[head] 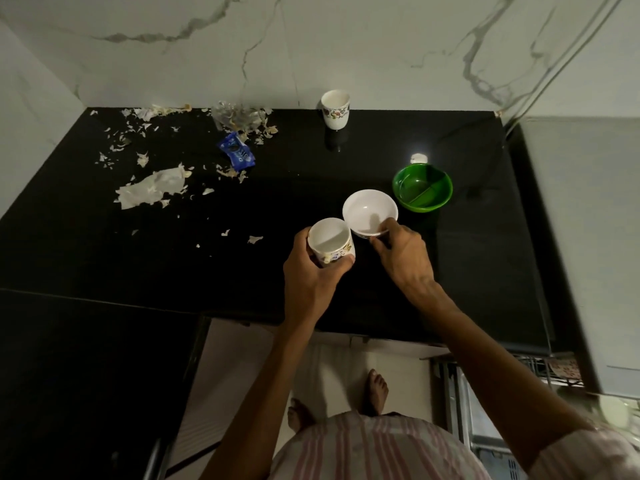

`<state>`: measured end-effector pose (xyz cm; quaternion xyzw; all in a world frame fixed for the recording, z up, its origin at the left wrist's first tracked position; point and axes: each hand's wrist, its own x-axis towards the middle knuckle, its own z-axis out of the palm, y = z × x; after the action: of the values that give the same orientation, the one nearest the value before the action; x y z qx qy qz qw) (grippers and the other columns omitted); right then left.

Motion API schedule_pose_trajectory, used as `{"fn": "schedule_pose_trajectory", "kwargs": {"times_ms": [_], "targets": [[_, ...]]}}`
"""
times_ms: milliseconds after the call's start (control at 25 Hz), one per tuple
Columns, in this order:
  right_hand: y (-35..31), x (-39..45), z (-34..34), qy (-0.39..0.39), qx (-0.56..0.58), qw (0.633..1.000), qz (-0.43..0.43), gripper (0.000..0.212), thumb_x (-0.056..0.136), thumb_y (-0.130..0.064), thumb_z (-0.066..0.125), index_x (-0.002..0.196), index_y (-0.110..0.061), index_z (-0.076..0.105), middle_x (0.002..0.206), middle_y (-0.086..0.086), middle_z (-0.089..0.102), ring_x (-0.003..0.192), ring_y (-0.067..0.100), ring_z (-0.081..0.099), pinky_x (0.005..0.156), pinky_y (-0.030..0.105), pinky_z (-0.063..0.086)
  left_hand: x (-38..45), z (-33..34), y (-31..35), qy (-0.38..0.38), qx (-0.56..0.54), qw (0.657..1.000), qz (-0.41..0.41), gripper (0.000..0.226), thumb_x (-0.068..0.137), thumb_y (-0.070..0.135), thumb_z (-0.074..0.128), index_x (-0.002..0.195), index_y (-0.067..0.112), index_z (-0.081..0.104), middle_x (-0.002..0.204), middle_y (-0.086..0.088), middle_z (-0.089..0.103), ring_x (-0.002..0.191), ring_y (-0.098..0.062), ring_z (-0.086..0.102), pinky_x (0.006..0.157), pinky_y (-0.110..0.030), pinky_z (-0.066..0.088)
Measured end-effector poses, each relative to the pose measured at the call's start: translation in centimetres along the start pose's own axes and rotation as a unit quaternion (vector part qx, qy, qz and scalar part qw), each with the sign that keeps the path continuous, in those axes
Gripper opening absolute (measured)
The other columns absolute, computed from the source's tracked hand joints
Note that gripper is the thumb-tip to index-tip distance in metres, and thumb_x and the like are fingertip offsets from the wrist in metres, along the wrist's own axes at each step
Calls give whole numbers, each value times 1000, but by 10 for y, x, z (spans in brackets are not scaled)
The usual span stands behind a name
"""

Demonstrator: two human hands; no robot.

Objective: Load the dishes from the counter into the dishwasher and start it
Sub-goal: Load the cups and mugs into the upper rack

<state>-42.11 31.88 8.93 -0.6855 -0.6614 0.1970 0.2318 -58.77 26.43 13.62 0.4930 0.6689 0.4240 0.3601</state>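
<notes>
My left hand (311, 268) wraps a cup (330, 241) above the counter (242, 271); my right hand (401, 251) pinches the white bowl (369, 211) at its near rim. Both likely light, rigid, breakable, smooth; rim pinch risks slipping.

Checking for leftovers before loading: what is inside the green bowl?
The green bowl on the counter shows a bare, shiny inside with a pale streak across its floor; whether that is residue or a reflection cannot be told. No food or cutlery shows.
</notes>
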Motion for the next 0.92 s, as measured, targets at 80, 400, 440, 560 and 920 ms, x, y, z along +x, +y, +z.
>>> {"fn": "schedule_pose_trajectory", "kwargs": {"times_ms": [80, 400, 440, 560, 920], "targets": [[2, -2, -7, -18, 4, 1000, 2, 33, 91, -21, 64, 120, -9, 55, 102, 15, 68, 91, 32, 66, 74, 39, 54, -2, 8, 3, 2, 1, 1000, -8, 67, 71, 27, 85, 128, 26, 50, 112, 18, 53, 95, 7, 56, 74, -4, 46], [-2, -53, -49, -48, 292, 947, 127, 24, 93, -24, 64, 115, -14, 64, 96, -2, 72, 83, 5, 69, 76, 18, 54, -14, 19, 13, -27, -23, 999, -10, 66, 70, 25, 86, 126, 26, 50, 106, 24, 53, 91, 15, 55, 67, -2, 45], [-5, -63, -52, -68, 371, 913, 154, 23, 95, -25, 62, 114, -13, 65, 98, 1, 73, 89, 9, 70, 83, 27, 57, -17, 18, 14, -36, -33, 999, -9, 66, 70, 24, 86, 126, 26, 51, 105, 24, 54, 92, 16, 56, 68, -3, 46], [-16, -89, -54, -115, 538, 805, 223, 32, 99, -28, 51, 123, -10, 61, 113, 11, 71, 106, 22, 68, 99, 42, 52, -27, 13, 17, -79, -56, 995, 8, 67, 71, 21, 86, 129, 22, 52, 109, 21, 57, 99, 14, 57, 71, -7, 49], [-47, -145, -63, -60, 713, 643, 273, 43, 99, -37, 46, 133, -13, 56, 121, 17, 67, 108, 28, 66, 93, 36, 55, -59, 7, 23, -224, -86, 970, 35, 68, 69, 30, 85, 127, 34, 50, 117, 16, 61, 107, 2, 60, 80, -18, 54]]}}
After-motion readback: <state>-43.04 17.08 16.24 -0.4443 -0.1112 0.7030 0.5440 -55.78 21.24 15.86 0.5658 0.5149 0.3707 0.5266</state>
